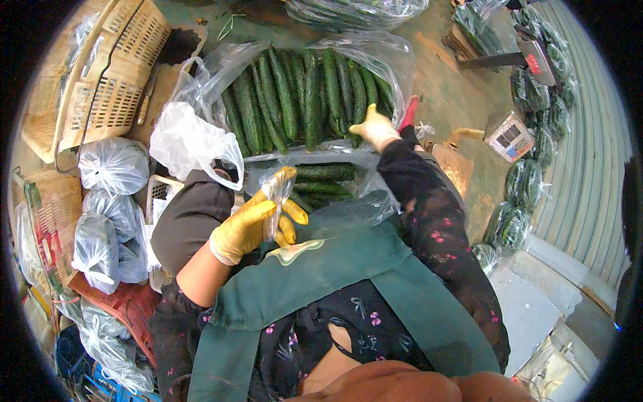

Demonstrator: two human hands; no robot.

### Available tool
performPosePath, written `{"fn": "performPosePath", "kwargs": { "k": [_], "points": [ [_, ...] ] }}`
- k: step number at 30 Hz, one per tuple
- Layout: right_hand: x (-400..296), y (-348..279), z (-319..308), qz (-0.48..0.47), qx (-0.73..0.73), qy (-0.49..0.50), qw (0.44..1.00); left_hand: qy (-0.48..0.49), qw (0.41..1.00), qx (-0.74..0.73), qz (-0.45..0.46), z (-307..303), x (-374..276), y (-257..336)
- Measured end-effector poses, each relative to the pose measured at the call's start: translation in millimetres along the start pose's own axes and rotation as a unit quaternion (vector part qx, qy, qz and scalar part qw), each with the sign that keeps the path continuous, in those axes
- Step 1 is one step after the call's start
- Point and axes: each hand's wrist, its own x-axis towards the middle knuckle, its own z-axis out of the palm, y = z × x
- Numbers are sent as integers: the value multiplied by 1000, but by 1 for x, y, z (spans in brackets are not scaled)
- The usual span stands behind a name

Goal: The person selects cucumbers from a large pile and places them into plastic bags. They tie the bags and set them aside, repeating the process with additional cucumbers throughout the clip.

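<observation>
Many long green cucumbers [296, 95] lie side by side in a large clear plastic bag [397, 55] spread wide in front of me. My right hand [374, 128], in a pale yellow glove, reaches over the right end of the row, its fingers touching or just above a cucumber. My left hand [251, 216], in a yellow glove, holds a thin strip of clear plastic film [276, 193] between thumb and fingers. More cucumbers [324, 173] lie crosswise under clear plastic nearer my green apron. A crumpled white plastic bag [188, 135] rests left of the open bag.
At the left stand a beige plastic crate [110, 95], tied white bags [113, 163] and a red crate [130, 306]. A digital scale [507, 135] is at the right, with bagged cucumbers [525, 186] along the corrugated wall [577, 166]. Another large bag [356, 12] lies ahead.
</observation>
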Motion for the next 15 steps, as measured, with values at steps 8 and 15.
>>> {"fn": "performPosePath", "kwargs": {
  "k": [8,15],
  "points": [
    [17,7,41,20,-14,24,999,38,999,17,33,1,4,3],
    [26,25,47,65,713,-132,686,33,999,8,40,-7,5,-2]
  ]
}}
